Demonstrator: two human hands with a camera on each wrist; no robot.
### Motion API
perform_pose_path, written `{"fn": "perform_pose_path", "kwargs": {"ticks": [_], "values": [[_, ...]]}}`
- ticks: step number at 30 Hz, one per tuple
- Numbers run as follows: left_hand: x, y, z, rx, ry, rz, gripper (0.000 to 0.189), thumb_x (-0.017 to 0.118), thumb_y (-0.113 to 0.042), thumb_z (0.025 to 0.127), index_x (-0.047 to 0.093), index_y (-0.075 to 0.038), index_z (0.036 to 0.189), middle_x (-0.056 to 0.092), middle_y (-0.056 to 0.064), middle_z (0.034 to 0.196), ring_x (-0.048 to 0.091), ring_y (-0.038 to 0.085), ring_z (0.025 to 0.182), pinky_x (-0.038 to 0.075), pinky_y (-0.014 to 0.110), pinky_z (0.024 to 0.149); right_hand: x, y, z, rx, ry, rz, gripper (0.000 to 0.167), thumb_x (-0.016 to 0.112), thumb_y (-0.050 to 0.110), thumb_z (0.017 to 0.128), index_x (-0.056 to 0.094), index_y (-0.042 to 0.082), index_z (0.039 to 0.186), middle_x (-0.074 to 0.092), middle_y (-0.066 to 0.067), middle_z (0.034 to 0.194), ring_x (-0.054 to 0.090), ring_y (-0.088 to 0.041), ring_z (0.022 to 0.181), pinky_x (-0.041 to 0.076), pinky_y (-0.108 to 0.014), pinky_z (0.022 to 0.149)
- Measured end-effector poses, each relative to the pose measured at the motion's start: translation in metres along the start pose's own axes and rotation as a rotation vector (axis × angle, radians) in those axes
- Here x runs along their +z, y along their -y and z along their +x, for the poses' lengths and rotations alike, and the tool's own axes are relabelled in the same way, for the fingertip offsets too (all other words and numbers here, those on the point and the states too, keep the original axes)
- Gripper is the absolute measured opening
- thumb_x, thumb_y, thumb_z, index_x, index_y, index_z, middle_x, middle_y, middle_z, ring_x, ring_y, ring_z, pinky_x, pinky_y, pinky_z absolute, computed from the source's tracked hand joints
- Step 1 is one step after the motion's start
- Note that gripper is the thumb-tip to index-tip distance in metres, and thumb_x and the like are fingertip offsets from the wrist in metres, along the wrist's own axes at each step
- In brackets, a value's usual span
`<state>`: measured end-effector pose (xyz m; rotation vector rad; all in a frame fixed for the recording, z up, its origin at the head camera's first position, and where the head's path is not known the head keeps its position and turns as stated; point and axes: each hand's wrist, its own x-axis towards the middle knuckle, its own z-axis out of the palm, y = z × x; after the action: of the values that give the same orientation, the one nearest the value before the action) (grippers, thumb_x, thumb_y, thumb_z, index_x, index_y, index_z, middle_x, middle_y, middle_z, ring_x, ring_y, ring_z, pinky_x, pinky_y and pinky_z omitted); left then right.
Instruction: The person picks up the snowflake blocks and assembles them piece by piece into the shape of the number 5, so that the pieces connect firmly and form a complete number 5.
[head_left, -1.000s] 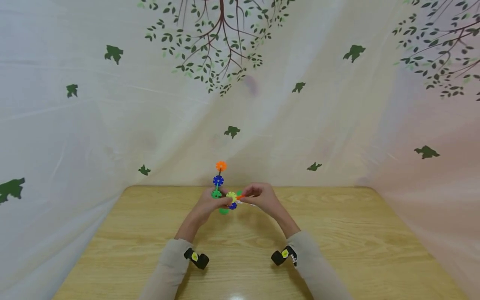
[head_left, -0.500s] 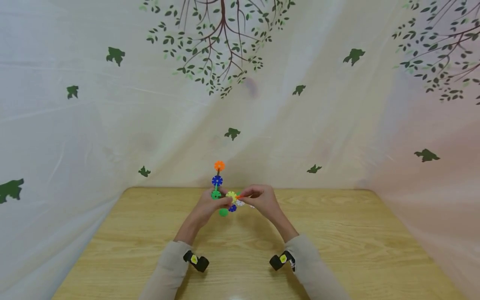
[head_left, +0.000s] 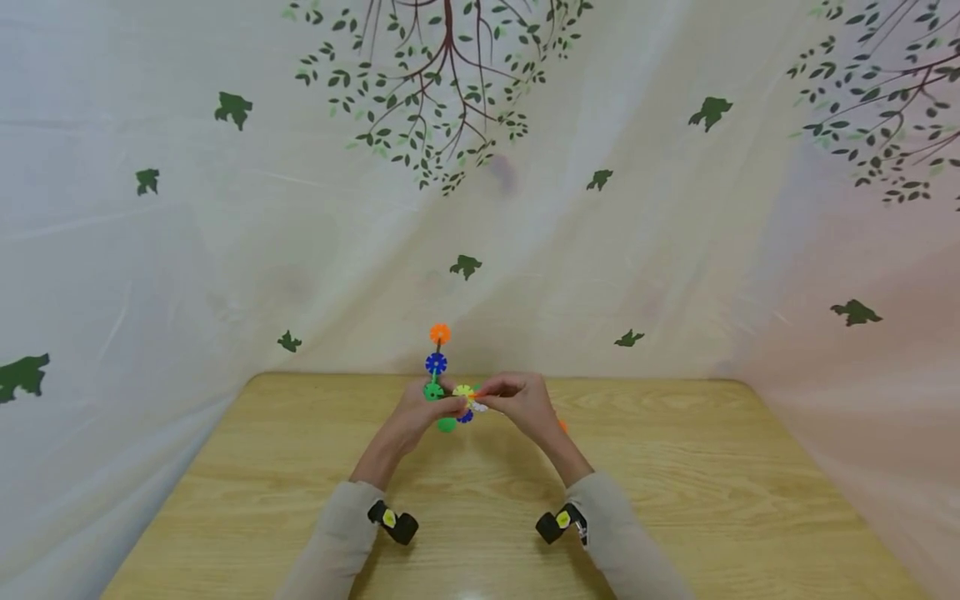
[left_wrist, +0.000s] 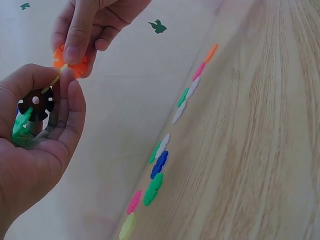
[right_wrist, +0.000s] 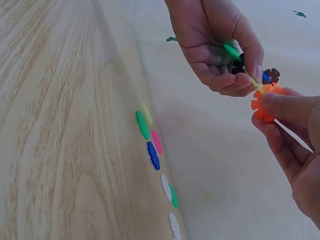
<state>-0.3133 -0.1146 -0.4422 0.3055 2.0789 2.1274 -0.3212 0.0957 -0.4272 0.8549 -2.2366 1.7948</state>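
My left hand grips a chain of notched snowflake discs. In the head view its upper part stands above the hand, with an orange disc, a blue disc and a green disc. A dark disc shows inside the curled left fingers. At the chain's near end, a yellow disc sits edge-on between the left thumb and fingers. My right hand pinches another orange disc by thumb and fingers. Its edge meets the yellow disc's edge; how deep the slots engage I cannot tell.
Loose discs lie in a line along the far part of the wooden table, among them a green disc, a blue disc, a pink disc and a white disc. A printed cloth hangs behind the table.
The right hand has shifted slightly left, bringing its orange disc closer against the yellow one. The left hand stays nearly still. An orange disc now peeks out beside the right wrist.
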Motion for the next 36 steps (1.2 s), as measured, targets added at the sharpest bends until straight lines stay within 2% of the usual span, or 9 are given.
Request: {"fn": "perform_pose_path", "kwargs": {"ticks": [3, 5, 9, 14, 20, 25, 31, 34, 36], "values": [[0.001, 0.001, 0.002, -0.003, 0.002, 0.016, 0.016, 0.072, -0.006, 0.091, 0.060, -0.004, 0.102, 0.069, 0.002, 0.089, 0.072, 0.015, 0.084, 0.052, 0.060, 0.101, -0.002, -0.001, -0.001, 0.014, -0.002, -0.003, 0.007, 0.077, -0.003, 0.086, 0.077, -0.007, 0.091, 0.074, -0.027, 0.091, 0.073, -0.037, 0.078, 0.058, -0.023, 0.065], [0.001, 0.001, 0.002, 0.006, 0.010, 0.029, 0.018, 0.072, -0.007, 0.091, 0.060, -0.002, 0.104, 0.069, 0.003, 0.091, 0.072, 0.015, 0.084, 0.052, 0.060, 0.100, -0.003, -0.002, -0.001, 0.023, -0.001, -0.018, 0.007, 0.078, -0.002, 0.086, 0.076, -0.007, 0.091, 0.074, -0.026, 0.091, 0.072, -0.035, 0.079, 0.058, -0.023, 0.066], [0.001, 0.001, 0.002, 0.031, 0.027, 0.045, 0.019, 0.072, -0.008, 0.092, 0.061, 0.000, 0.106, 0.069, 0.004, 0.094, 0.071, 0.015, 0.086, 0.054, 0.057, 0.097, -0.005, -0.001, 0.000, 0.047, 0.016, -0.061, 0.006, 0.079, -0.001, 0.086, 0.076, -0.005, 0.090, 0.075, -0.023, 0.093, 0.073, -0.024, 0.083, 0.059, -0.024, 0.069], [-0.001, 0.001, 0.001, 0.028, 0.022, 0.044, 0.020, 0.071, -0.005, 0.093, 0.059, 0.001, 0.108, 0.067, 0.005, 0.097, 0.070, 0.016, 0.088, 0.057, 0.050, 0.096, -0.012, 0.003, 0.004, 0.109, 0.117, -0.094, 0.011, 0.080, 0.004, 0.086, 0.077, 0.001, 0.096, 0.076, -0.017, 0.100, 0.072, -0.020, 0.094, 0.060, -0.026, 0.076], [-0.005, 0.000, -0.001, 0.020, 0.003, 0.045, 0.024, 0.071, -0.005, 0.092, 0.058, 0.001, 0.111, 0.065, 0.008, 0.100, 0.070, 0.021, 0.090, 0.052, 0.058, 0.102, -0.035, 0.004, 0.009, 0.141, 0.253, -0.117, 0.022, 0.078, 0.007, 0.089, 0.074, 0.000, 0.110, 0.073, -0.022, 0.110, 0.071, -0.027, 0.101, 0.060, -0.030, 0.083], [-0.007, -0.001, -0.001, 0.007, 0.013, 0.047, 0.025, 0.071, -0.005, 0.092, 0.056, 0.000, 0.111, 0.064, 0.009, 0.101, 0.071, 0.022, 0.093, 0.051, 0.058, 0.104, -0.061, 0.005, 0.013, 0.201, 0.359, -0.227, 0.023, 0.077, 0.007, 0.090, 0.072, -0.001, 0.110, 0.074, -0.019, 0.106, 0.071, -0.021, 0.094, 0.059, -0.028, 0.082], [-0.007, 0.000, 0.002, 0.003, 0.032, 0.051, 0.024, 0.072, -0.006, 0.092, 0.056, -0.001, 0.110, 0.064, 0.008, 0.102, 0.071, 0.019, 0.093, 0.052, 0.055, 0.104, -0.092, -0.008, 0.010, 0.227, 0.482, -0.392, 0.016, 0.076, 0.001, 0.088, 0.071, -0.008, 0.101, 0.074, -0.018, 0.092, 0.068, -0.018, 0.080, 0.057, -0.027, 0.071], [-0.007, 0.001, 0.002, 0.001, 0.037, 0.054, 0.023, 0.072, -0.006, 0.092, 0.057, -0.002, 0.109, 0.064, 0.008, 0.102, 0.071, 0.018, 0.092, 0.052, 0.055, 0.104, -0.105, -0.017, 0.003, 0.265, 0.502, -0.481, 0.018, 0.077, 0.001, 0.086, 0.072, -0.010, 0.099, 0.073, -0.020, 0.093, 0.067, -0.020, 0.081, 0.055, -0.027, 0.070], [-0.007, 0.001, 0.002, 0.002, 0.043, 0.060, 0.022, 0.072, -0.006, 0.093, 0.057, -0.002, 0.109, 0.064, 0.007, 0.102, 0.071, 0.017, 0.092, 0.052, 0.055, 0.104, -0.111, -0.024, -0.003, 0.307, 0.486, -0.531, 0.019, 0.079, 0.003, 0.084, 0.072, -0.008, 0.098, 0.072, -0.020, 0.095, 0.066, -0.020, 0.083, 0.054, -0.027, 0.070]]}}
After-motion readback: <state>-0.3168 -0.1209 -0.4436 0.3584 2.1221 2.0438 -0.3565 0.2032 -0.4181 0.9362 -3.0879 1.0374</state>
